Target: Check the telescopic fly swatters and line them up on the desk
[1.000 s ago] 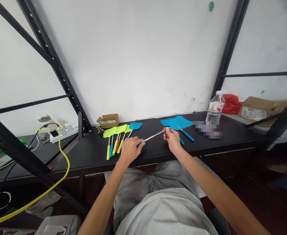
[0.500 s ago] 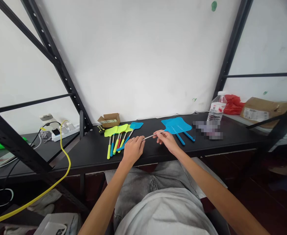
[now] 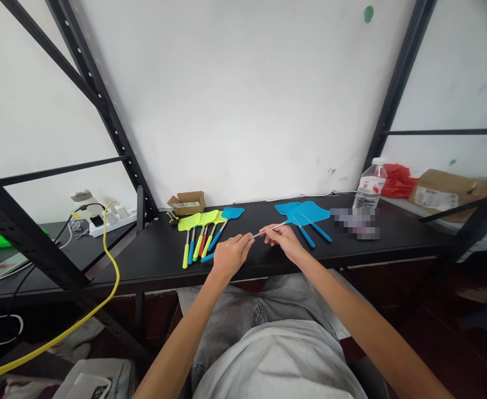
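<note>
1. A blue swatter [image 3: 303, 215] is spanning the two hands above the front part of the counter [image 3: 152, 252], its head overlapping other blue swatters [image 3: 282, 209] at the right; whether the heads are touching is not clear.
2. The left hand [image 3: 230, 256] is wrapping its fingers around the handle end, and a blue tip is poking out beyond it.
3. The right hand [image 3: 282, 238] is pinching the thin metal shaft between thumb and fingers, just short of the head.
4. The swatter is probably weighing very little; the shaft is looking stiff but slender, likely bending if forced sideways, and its smooth metal may be slipping under a loose pinch.
5. The flat, perforated head is looking like flexible plastic, so it is offering a poor hold; the coloured grip and the shaft beside the head are giving the surest places.
6. Yellow-green swatters [image 3: 189, 223] are lying fanned out at the left, handles facing the person.
7. Behind them, a small cardboard box [image 3: 186, 203] is standing with flaps raised, its inside not showing.
8. At the right, a clear bottle [image 3: 370, 184] is standing upright, seemingly holding clear liquid under a white cap.
</note>
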A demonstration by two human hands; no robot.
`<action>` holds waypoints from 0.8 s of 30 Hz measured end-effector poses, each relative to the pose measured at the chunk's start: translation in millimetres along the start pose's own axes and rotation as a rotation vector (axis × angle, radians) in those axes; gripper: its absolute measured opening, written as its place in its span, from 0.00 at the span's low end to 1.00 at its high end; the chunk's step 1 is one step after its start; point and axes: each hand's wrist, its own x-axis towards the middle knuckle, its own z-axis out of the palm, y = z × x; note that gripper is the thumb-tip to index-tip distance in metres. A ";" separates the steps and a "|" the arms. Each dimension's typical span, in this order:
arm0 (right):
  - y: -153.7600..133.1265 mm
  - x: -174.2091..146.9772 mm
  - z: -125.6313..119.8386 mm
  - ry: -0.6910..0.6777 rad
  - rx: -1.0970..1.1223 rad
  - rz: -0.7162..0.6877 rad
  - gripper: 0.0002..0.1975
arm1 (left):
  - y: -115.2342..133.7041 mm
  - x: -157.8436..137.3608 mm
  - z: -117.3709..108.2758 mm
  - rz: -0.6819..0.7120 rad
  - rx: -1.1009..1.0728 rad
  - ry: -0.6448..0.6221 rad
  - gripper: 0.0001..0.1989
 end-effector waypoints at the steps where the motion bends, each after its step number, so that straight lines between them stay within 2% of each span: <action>1: 0.8 0.4 -0.2 0.027 0.023 0.005 0.18 | -0.1 0.0 0.3 -0.008 0.010 0.005 0.19; 7: 3.8 1.8 -1.9 0.168 0.131 0.008 0.17 | -1.3 0.8 -0.6 -0.022 0.035 0.012 0.20; 13: 1.0 0.7 0.4 0.278 0.108 -0.021 0.19 | 1.7 4.1 -4.1 -0.020 0.025 -0.004 0.20; 24: 2.0 0.6 0.5 0.383 0.124 -0.020 0.21 | 6.1 5.7 -4.4 -0.011 0.044 -0.014 0.21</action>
